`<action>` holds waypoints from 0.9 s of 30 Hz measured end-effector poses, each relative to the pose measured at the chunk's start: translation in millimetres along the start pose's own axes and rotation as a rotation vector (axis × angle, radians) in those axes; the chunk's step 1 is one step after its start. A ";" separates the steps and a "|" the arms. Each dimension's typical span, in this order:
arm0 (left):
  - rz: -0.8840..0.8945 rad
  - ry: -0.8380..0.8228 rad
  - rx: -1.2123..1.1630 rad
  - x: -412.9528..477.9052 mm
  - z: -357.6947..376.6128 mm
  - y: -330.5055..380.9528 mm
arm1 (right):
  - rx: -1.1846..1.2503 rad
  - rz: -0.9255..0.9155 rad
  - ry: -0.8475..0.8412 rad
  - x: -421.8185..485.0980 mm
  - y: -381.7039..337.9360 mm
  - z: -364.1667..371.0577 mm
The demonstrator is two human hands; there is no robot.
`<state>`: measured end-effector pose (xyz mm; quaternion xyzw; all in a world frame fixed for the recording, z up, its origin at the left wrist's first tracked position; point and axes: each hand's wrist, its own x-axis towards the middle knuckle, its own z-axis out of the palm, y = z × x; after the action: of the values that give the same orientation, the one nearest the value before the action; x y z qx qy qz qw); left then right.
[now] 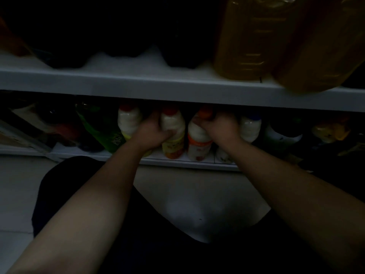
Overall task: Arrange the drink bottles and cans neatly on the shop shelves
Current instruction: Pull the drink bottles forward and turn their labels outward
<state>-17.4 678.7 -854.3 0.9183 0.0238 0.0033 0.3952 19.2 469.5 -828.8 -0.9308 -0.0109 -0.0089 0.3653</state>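
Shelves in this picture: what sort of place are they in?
Probably a dim shop's drinks section: white shelves one above another, a row of milky drink bottles on the lower, large amber bottles above. The left hand and right hand each grip one.

The shelf [138,88] is pale grey-white. On it the jugs [250,40] are amber-yellow and the dark bottles [181,46] near black. Below, the yellow-label bottle [173,144] is milky white with a red cap. The orange-label bottle [199,141] is milky white, banded orange, with an orange cap. The blue-cap bottle [250,127] is white too. The green bottle [104,131] carries a pale mark. The floor [17,184] is pale, the trousers [158,244] black.
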 end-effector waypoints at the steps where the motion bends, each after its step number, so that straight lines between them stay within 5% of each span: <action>1: 0.004 0.004 0.009 -1.4 2.6 1.9 | -0.004 0.012 -0.015 2.6 0.3 1.5; 7: -0.039 0.149 0.128 2.4 14.2 8.7 | 0.105 0.060 -0.380 11.5 12.0 -9.7; 15: -0.050 -0.046 -0.053 12.9 0.8 0.6 | 0.003 0.038 -0.218 12.4 14.3 -1.1; 19: -0.053 0.078 -0.018 7.2 11.2 4.0 | 0.156 0.055 -0.312 9.5 23.1 3.6; 27: -0.023 0.100 -0.115 11.9 14.5 5.9 | 0.077 0.016 -0.045 -2.3 29.0 13.0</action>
<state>-5.0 664.8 -860.2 0.8924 0.0539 0.0461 0.4456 17.8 457.1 -858.1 -0.9161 -0.0120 0.0153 0.4006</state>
